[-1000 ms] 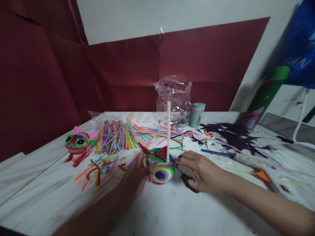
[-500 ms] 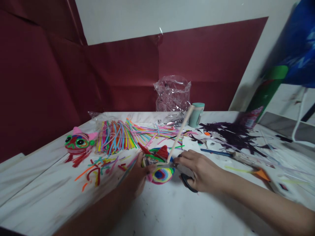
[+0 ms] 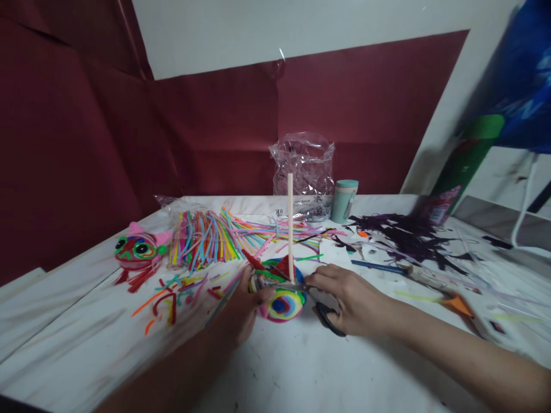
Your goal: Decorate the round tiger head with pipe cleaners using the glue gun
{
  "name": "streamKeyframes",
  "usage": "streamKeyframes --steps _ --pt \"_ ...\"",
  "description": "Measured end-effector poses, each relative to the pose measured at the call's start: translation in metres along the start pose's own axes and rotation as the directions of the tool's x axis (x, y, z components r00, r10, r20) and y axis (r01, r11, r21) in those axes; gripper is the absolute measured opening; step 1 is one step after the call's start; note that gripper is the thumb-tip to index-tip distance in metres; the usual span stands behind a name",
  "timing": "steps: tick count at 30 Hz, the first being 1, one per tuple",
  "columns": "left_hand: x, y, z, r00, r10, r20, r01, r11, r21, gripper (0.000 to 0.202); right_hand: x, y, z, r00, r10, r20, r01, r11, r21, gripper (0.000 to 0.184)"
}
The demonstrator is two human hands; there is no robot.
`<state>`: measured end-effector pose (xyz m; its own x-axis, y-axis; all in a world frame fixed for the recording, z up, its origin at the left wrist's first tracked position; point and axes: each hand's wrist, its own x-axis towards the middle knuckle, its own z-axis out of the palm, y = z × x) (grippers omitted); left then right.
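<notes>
My left hand [image 3: 245, 301] grips the left side of a colourful pipe-cleaner mask [image 3: 283, 307], which has red pointed ears and a ringed eye in yellow, white and blue. My right hand [image 3: 344, 295] is closed around a pair of scissors [image 3: 329, 319] with black handles. The blades reach left across the mask, at the base of a pale, straight strip [image 3: 290, 223] that looks like a pipe cleaner. This strip stands upright from the mask. Whether the blades are closed on it is too small to tell.
A finished-looking mask [image 3: 136, 252] lies at the left. Bundles of pipe cleaners [image 3: 202, 238] and cut scraps [image 3: 172, 301] lie beyond my left arm. A green cup [image 3: 344, 202], a plastic bag [image 3: 303, 163], dark purple strips [image 3: 400, 235] and a glue gun [image 3: 460, 304] are farther right.
The pale strip has swung from leaning right to standing upright, its top moving left. Both hands, the scissors and the mask have stayed nearly in place.
</notes>
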<state>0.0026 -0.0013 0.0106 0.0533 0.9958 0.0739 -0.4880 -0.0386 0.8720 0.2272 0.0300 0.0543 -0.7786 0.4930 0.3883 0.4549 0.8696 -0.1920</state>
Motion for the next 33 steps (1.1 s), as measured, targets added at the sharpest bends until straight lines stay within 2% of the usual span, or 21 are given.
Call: streamKeyframes --steps 6,13,23,29,33 --pt "-0.0010 -0.0024 -0.0020 0.999 0.024 0.040 -0.024 1.000 0.014 0.075 -0.0009 -0.0024 -0.0063 1.000 -0.010 0.003 0.010 0.999 0.049 0.040" --pt "-0.0013 -0.0004 0.0006 0.999 0.017 0.032 -0.017 1.000 0.008 0.072 0.0005 -0.0017 -0.0056 1.000 -0.016 0.004 0.016 0.999 0.038 0.040" --pt "-0.0013 -0.0005 0.0011 1.000 0.001 -0.016 -0.001 1.000 0.011 0.067 -0.0020 -0.0051 -0.0092 0.999 0.037 0.030 -0.034 0.995 -0.094 0.040" --pt "-0.0021 0.0005 0.0020 1.000 0.013 0.018 -0.013 1.000 0.027 0.066 -0.0018 -0.0065 -0.0091 0.998 0.040 0.039 -0.040 0.999 0.010 0.044" --pt "-0.0015 -0.0009 -0.0004 0.998 0.023 0.062 -0.024 1.000 0.014 0.070 -0.0011 -0.0078 -0.0085 0.999 0.023 0.032 -0.026 0.997 0.079 0.039"
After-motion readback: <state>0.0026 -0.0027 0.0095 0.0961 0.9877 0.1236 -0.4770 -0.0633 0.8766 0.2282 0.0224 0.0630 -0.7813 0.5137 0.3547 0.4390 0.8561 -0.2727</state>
